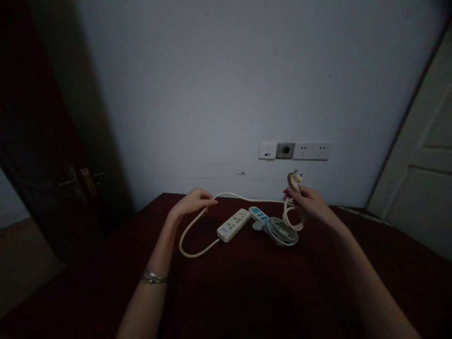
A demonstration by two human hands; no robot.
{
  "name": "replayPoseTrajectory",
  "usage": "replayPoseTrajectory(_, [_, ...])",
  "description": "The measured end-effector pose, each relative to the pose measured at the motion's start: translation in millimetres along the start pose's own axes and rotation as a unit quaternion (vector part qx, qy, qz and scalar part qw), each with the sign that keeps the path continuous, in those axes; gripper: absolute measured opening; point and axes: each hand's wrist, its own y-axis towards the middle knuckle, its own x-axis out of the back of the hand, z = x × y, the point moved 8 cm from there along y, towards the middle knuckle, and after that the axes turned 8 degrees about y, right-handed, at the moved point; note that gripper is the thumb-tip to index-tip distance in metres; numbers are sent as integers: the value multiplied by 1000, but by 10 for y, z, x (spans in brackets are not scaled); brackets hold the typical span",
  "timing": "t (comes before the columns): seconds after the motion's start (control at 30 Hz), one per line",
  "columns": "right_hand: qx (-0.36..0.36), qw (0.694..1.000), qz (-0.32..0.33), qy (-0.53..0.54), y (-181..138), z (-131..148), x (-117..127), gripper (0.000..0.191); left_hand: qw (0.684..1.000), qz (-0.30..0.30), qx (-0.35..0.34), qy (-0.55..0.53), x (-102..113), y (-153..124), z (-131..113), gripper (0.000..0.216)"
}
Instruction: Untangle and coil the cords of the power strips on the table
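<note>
A white power strip (233, 225) lies on the dark red table, its cream cord (190, 255) curving left and up. My left hand (193, 202) pinches that cord along its length. From there the cord runs across to my right hand (308, 201), which grips the plug end and a few small loops. The plug (294, 180) points upward, its prongs showing above my fingers. Between my hands, a second power strip with blue sockets (259, 215) touches or nearly touches the white one. Its grey cord (283, 231) lies coiled beside it, just below my right hand.
The table (240, 292) stands against a pale wall (197, 94). Wall sockets (310, 151) and a dark square plate (285, 150) are set above its back edge. A dark door with a handle (86, 181) is at left, a pale panelled door (423, 169) at right.
</note>
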Motion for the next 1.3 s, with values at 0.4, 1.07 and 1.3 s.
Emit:
replayPoseTrajectory(0.4, [100,957,123,-244,-126,78,-299,33,994,-31,47,-98,-183,141,187,31])
replayPoseTrajectory(1.07, [195,943,192,-192,-482,575,-883,28,992,-111,19,-51,-146,178,-143,33])
replayPoseTrajectory(1.3, [95,989,111,32,-364,464,-715,36,986,-112,21,-119,-168,180,-159,30])
